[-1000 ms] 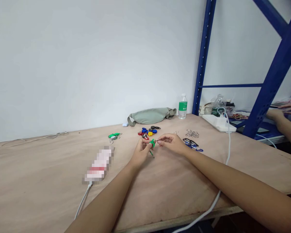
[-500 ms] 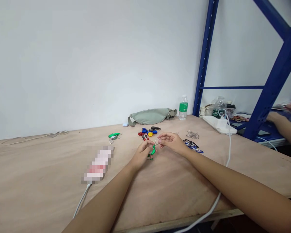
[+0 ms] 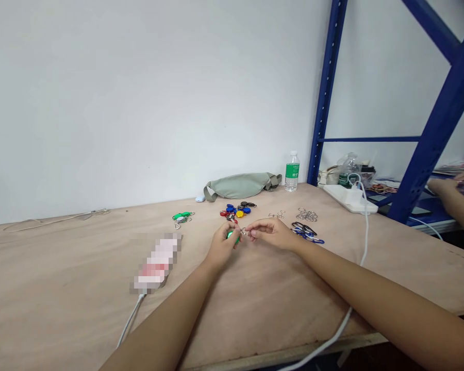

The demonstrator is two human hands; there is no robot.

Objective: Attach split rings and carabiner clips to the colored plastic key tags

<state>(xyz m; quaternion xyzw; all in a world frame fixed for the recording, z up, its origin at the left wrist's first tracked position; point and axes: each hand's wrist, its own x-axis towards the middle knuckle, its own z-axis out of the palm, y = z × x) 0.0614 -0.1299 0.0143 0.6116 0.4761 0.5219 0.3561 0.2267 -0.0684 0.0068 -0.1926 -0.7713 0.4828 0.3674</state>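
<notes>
Green plastic tag (image 3: 232,235) tucked inside curled fingers of L hand (image 3: 223,248), mostly hidden, held just above plywood bench (image 3: 255,319). R hand (image 3: 272,233) nearly closed, thumb and forefinger pinched on small metal ring or clip (image 3: 243,232) right at tag's end; exact link btwn the two too small to tell. Hands nearly touching, mid-bench. Loose just beyond, apparently unused: heap of red, blue, yellow and black tags (image 3: 235,210), steel split rings (image 3: 307,215), smaller rings (image 3: 276,215), blue and black snap clips (image 3: 305,232). Off to L, small group of green tags w/ metal clips (image 3: 181,219), seemingly joined already, hard to confirm at this size. Behind, against wall: sage belt bag (image 3: 242,185), water bottle (image 3: 292,172). Pixelated object (image 3: 156,263) on bench at L. Far R, past blue steel shelving upright (image 3: 327,93), co-worker's hands (image 3: 444,186) at separate surface.
</notes>
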